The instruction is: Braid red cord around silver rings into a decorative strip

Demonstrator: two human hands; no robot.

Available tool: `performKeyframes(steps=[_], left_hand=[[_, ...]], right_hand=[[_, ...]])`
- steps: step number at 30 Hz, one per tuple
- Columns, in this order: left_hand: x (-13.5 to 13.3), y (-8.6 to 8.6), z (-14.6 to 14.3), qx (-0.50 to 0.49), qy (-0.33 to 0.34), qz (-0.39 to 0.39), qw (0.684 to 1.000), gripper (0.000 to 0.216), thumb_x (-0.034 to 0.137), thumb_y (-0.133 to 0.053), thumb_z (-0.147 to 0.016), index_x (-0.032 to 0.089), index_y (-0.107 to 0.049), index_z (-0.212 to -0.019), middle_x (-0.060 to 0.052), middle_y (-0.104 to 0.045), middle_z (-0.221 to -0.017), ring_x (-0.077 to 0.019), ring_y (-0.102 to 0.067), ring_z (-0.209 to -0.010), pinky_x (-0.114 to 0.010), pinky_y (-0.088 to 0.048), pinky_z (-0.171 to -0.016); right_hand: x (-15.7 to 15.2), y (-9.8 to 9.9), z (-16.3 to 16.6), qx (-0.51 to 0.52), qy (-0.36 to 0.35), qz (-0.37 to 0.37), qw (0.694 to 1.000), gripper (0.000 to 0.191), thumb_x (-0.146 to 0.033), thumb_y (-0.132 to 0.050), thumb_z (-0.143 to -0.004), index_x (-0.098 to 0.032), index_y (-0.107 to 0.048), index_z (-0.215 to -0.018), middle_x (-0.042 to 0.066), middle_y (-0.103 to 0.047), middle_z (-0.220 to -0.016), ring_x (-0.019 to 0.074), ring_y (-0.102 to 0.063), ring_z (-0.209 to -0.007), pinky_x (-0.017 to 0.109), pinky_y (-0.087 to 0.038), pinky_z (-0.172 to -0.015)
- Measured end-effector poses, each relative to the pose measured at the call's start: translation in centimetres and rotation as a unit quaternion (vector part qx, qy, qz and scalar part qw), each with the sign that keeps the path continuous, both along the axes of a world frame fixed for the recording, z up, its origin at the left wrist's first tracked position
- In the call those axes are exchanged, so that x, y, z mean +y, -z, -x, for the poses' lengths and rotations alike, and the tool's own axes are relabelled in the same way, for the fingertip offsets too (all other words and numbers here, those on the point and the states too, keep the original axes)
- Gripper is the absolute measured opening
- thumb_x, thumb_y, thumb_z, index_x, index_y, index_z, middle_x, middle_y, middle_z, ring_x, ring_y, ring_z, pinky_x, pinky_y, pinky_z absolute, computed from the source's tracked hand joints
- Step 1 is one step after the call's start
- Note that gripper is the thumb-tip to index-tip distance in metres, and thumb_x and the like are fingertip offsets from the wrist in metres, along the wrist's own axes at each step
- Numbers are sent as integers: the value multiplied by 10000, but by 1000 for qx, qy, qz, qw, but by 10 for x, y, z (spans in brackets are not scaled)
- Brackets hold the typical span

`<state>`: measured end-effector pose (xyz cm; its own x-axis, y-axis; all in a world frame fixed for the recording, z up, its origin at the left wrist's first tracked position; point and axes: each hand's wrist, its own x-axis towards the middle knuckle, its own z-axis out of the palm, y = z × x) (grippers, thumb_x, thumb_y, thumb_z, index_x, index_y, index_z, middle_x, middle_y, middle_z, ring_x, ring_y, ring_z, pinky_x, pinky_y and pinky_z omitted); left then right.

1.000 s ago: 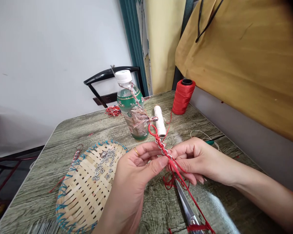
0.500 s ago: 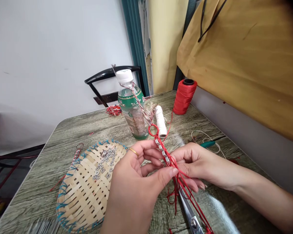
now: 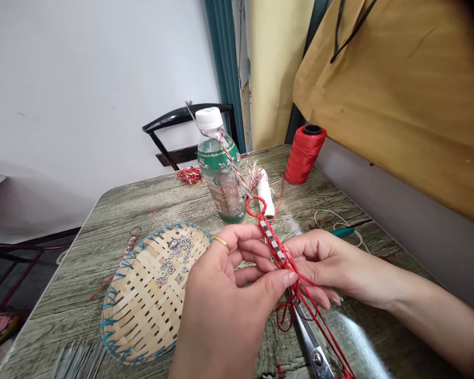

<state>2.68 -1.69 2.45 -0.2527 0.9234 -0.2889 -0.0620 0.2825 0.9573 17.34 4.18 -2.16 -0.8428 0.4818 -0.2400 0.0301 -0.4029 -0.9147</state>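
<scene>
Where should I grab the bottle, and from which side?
Probably grip the bottle round its middle, from the left: it's upright and round, and the cord about its neck slants down on the right towards the red loop.

Gold ring [image 3: 221,242] on left hand [image 3: 234,295] (slim, plain band); right hand [image 3: 324,263], forearm [image 3: 422,310] bare.

Head-worn view — forward and down, close over tabletop [image 3: 67,300]
</scene>
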Motion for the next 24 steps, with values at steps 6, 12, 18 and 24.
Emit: performKeyframes(steps=[6,12,18,24], left_hand=[[1,1,1,4,14,-3,1000,295,76,-722,-541,191,-599,-783,15,-624,-682,-114,-607,-580,-180,-521,-518],[1,0,1,1,13,6,1000,289,73,-716,-543,187,-599,-782,8,-626,-681,-122,-609,-578,-189,-520,-510],[2,1,0,-22,7,3,1000,290,53,-714,-540,187,-602,-771,14,-629,-670,-117,-604,-576,-190,-517,-518],[2,5,0,-49,4,-12,999,290,40,-720,-538,183,-608,-764,24,-633,-668,-100,-602,-583,-168,-515,-535]], right_hand=[[0,-1,-1,-4,0,-3,1000,355,-457,-563,-779,-102,-562,-768,-58,-478,-450,15,-325,-349,132,-214,-325],[0,-1,0,-4,-3,-2,1000,362,-466,-566,-772,-105,-555,-756,-55,-484,-451,15,-340,-348,131,-224,-325],[1,0,0,-6,-2,1,1000,359,-468,-570,-765,-109,-559,-762,-57,-485,-452,15,-347,-353,125,-230,-327],[2,-1,0,-2,1,11,1000,292,-401,-572,-788,-113,-550,-748,-59,-491,-454,12,-343,-350,126,-250,-339]])
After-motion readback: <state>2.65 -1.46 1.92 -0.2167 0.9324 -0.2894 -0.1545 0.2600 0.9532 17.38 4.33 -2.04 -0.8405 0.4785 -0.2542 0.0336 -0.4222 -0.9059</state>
